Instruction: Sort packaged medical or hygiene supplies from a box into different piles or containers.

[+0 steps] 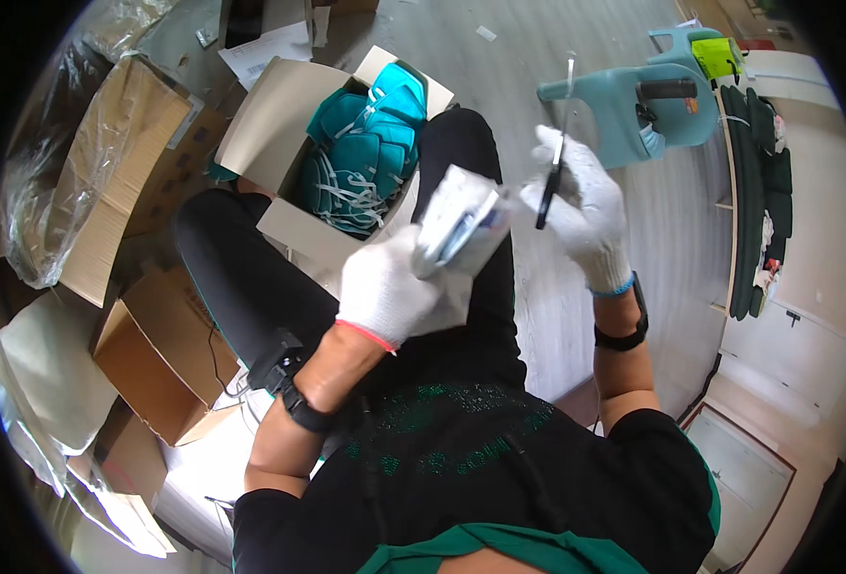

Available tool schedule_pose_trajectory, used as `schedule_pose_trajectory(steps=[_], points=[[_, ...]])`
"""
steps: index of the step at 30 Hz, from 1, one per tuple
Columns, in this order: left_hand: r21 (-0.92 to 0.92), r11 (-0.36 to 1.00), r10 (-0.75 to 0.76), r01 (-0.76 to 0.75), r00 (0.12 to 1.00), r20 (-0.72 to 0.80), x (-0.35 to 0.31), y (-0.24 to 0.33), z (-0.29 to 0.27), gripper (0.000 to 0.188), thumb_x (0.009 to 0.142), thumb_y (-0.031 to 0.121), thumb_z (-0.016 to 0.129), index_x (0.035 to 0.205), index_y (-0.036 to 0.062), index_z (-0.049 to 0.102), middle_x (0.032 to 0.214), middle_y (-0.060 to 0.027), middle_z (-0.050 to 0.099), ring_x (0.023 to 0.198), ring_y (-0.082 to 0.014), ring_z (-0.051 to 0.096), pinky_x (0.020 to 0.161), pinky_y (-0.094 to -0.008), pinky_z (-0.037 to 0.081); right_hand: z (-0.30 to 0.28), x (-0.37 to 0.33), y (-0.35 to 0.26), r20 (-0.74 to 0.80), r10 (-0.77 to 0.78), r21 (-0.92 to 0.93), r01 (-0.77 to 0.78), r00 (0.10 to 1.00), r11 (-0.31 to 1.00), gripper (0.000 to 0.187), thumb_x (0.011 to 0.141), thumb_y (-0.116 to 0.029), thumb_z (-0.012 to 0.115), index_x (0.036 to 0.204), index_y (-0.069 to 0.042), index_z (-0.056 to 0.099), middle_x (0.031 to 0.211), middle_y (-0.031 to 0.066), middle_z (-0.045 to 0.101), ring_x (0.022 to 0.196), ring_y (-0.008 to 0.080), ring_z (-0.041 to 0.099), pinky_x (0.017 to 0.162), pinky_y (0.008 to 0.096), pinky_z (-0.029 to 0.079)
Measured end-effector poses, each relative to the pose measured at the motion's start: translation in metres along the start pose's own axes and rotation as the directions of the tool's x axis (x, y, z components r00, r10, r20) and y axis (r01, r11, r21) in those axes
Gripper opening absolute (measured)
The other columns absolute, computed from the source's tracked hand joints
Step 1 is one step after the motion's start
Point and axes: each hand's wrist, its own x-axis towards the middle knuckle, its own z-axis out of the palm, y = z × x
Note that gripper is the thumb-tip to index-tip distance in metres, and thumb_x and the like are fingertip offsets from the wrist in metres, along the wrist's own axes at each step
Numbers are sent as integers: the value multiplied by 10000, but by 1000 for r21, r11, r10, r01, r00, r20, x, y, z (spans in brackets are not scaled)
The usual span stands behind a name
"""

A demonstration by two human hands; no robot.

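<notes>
In my gloved left hand (389,287) is a small clear plastic packet (459,225) with pale, partly dark contents, held in front of my lap and tilted. The fingers close round its lower end, and glare and blur hide what is inside. My gloved right hand (590,206), raised to the right of the packet and apart from it, grips a slim tool with a black handle and thin metal shaft (553,177), pointing away from me. Beyond my left hand, an open cardboard box (313,230) between my legs holds several teal face masks (370,143) with white straps.
Cardboard boxes (121,182) with clear plastic film (54,191) crowd the left side. Nearer stands an open brown box (160,354). At the far right is a light-blue plastic stool (614,100) with things on it. A shelf with dark green stacked items (743,201) lines the right.
</notes>
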Motion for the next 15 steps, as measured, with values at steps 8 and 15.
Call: schedule_pose_trajectory(steps=[8, 15], points=[[703, 711, 228, 13, 942, -248, 50, -59, -43, 105, 846, 64, 579, 947, 37, 587, 777, -166, 679, 703, -337, 696, 603, -413, 551, 35, -36, -41, 627, 327, 213, -560, 707, 801, 164, 951, -109, 557, 1062, 11, 574, 864, 13, 562, 715, 83, 553, 679, 236, 473], [929, 368, 386, -28, 914, -125, 60, -86, -17, 51, 824, 109, 604, 862, 74, 603, 728, -77, 629, 602, -218, 664, 531, -340, 533, 102, -5, 20, 821, 159, 103, -416, 548, 903, 125, 914, -172, 581, 876, -60, 539, 842, 30, 577, 716, 110, 634, 504, 206, 412]])
